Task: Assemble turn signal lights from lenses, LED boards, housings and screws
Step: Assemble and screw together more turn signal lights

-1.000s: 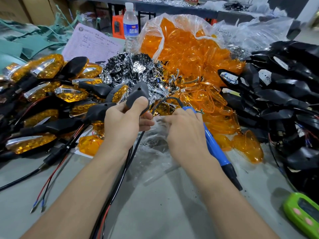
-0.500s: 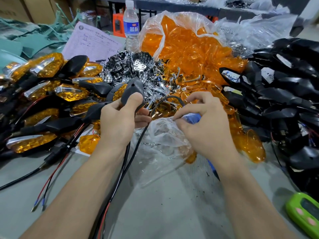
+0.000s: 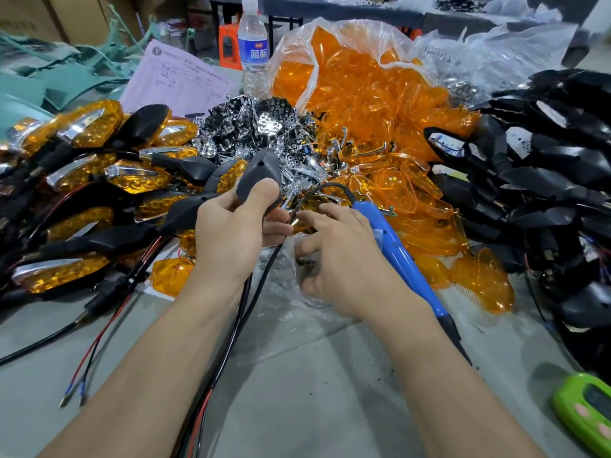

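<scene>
My left hand (image 3: 231, 233) grips a black turn signal housing (image 3: 261, 173) with its thumb on top; the housing's black and red wires (image 3: 231, 342) hang down towards me. My right hand (image 3: 347, 262) rests on a clear plastic bag (image 3: 287, 312) holding small dark screws, with its thumb and forefinger curled over them. A blue electric screwdriver (image 3: 396, 256) runs along that hand's outer edge, its top tucked under the fingers. Loose orange lenses (image 3: 357, 94) spill from a bag behind.
Finished amber lights (image 3: 86, 127) are heaped on the left and empty black housings (image 3: 545, 180) on the right. Chrome reflectors (image 3: 264, 127) lie in the middle, with a water bottle (image 3: 253, 51) and a paper sheet (image 3: 175, 81) behind. A green device (image 3: 585, 411) lies at near right.
My right hand lifted off the table with fingers pinched over the bag, then came back down onto it. The left hand has kept hold of the housing with little movement.
</scene>
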